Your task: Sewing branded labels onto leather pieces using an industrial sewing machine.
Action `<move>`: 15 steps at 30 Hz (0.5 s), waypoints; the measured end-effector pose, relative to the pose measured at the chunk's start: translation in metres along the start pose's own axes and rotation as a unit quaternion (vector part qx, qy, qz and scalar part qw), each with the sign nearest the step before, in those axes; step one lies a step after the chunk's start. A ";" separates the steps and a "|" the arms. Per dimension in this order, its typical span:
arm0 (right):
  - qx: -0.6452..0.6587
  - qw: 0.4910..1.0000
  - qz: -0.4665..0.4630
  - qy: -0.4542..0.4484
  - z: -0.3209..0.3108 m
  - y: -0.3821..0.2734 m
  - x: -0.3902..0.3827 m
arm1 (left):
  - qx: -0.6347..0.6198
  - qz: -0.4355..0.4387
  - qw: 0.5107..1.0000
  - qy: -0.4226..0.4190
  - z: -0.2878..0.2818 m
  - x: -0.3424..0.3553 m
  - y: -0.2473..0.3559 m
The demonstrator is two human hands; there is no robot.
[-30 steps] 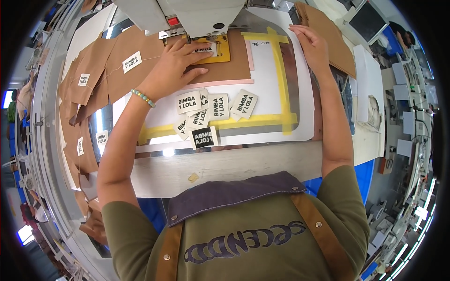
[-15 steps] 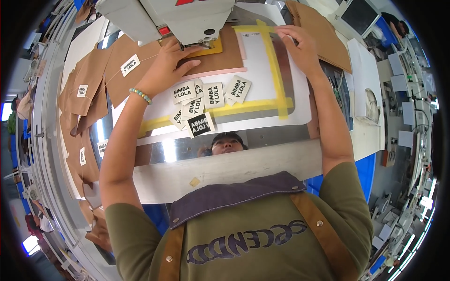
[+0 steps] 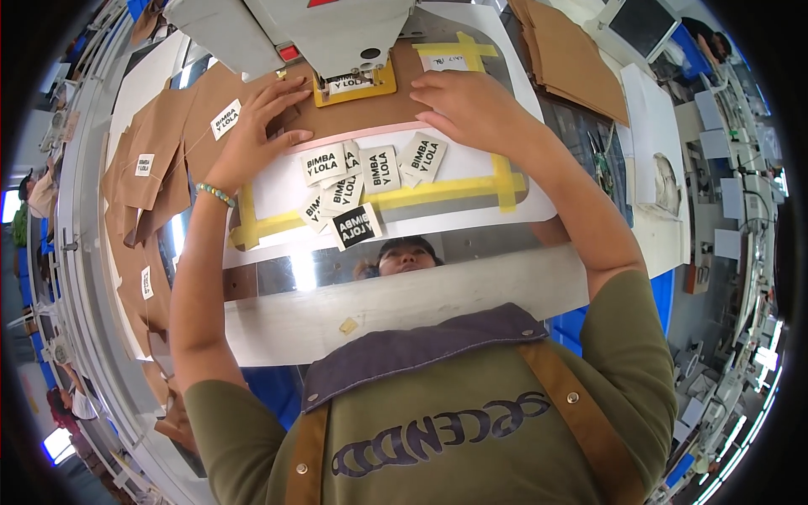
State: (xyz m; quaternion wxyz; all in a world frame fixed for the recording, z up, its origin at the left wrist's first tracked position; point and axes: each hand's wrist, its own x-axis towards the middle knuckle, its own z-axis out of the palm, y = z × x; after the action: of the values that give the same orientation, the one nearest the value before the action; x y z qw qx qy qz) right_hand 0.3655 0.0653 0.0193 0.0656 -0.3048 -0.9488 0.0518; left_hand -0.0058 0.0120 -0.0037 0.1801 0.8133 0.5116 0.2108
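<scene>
A flat brown piece (image 3: 370, 118) lies beneath the white sewing machine head (image 3: 337, 34). On it, under the needle area, a yellow frame (image 3: 389, 82) surrounds a white label (image 3: 347, 84) with dark lettering. My left hand (image 3: 263, 126) is at the brown piece's left side, fingers spread and gripping nothing. At its right side rests my right hand (image 3: 471, 109), fingers stretched out flat, also holding nothing. Several loose white labels (image 3: 323, 166) are piled just nearer to me, with one black label (image 3: 357, 225) among them.
Yellow tape (image 3: 438, 186) borders the white sheet (image 3: 459, 164) under the work. Brown pieces with sewn-on labels (image 3: 156, 109) are heaped at left. A stack of brown pieces (image 3: 568, 67) stands at far right, near tools (image 3: 600, 156) and a white open box (image 3: 652, 147).
My left hand has drawn back leftward from the yellow frame, uncovering the label inside. My right hand has come left from the taped corner onto the brown piece.
</scene>
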 end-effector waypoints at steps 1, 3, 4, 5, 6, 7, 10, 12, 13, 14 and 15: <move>0.000 1.000 0.000 0.000 -0.001 -0.002 0.001 | 0.000 0.000 1.000 0.000 0.000 0.000 0.001; 0.017 1.000 0.012 -0.006 -0.002 -0.005 0.001 | 0.002 -0.002 1.000 0.002 0.000 0.002 0.002; 0.016 1.000 0.013 -0.007 0.001 -0.004 -0.001 | 0.001 -0.002 1.000 0.002 0.001 0.002 0.003; 0.015 1.000 0.001 0.018 0.005 -0.003 -0.004 | 0.009 0.002 1.000 0.021 0.003 0.002 0.005; 0.013 0.999 -0.010 0.042 0.009 -0.001 -0.008 | 0.018 0.006 0.999 0.040 0.005 0.002 0.006; 0.013 0.999 -0.011 0.041 0.010 0.000 -0.011 | 0.017 0.005 0.999 0.040 0.006 0.001 0.007; 0.010 0.998 -0.023 0.060 0.007 0.002 -0.019 | 0.059 0.013 0.997 0.040 0.013 0.001 0.014; 0.014 0.997 -0.018 0.072 -0.002 -0.002 -0.026 | 0.060 0.021 0.996 0.059 0.024 0.004 0.026; 0.014 0.997 -0.018 0.071 -0.008 -0.007 -0.029 | 0.059 0.020 0.996 0.059 0.028 0.005 0.028; -0.003 0.999 0.003 0.040 -0.015 -0.012 -0.031 | 0.061 0.046 0.994 0.071 0.031 0.007 0.031; -0.020 0.999 0.024 0.009 -0.018 -0.015 -0.032 | 0.064 0.073 0.992 0.083 0.035 0.008 0.033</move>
State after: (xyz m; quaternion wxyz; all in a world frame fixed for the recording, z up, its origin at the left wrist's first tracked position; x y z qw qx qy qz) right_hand 0.3859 0.0355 0.0363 0.0671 -0.3295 -0.9413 0.0312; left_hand 0.0410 0.0032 -0.0146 0.0689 0.8379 0.4767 0.2569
